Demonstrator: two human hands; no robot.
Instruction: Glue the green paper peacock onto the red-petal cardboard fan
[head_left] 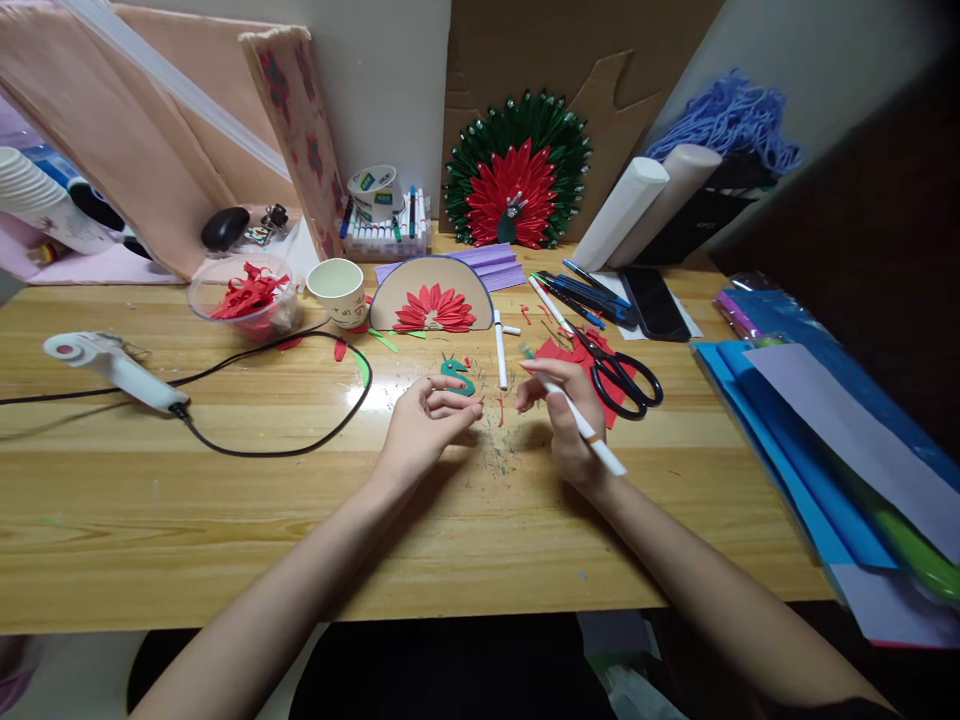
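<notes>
Head view: the right hand (564,425) has its grip closed round a slim white marker pen (604,450), which slants down to the right past the wrist. The left hand (424,425) rests loosely curled on the wooden tabletop (225,500), its grip half open and holding nothing. A small teal paper cut-out (457,376) lies just beyond its fingertips. Farther left, a clear plastic bowl (196,295) holds red paper strips (247,290), with a white paper cup (337,290) just beside it.
</notes>
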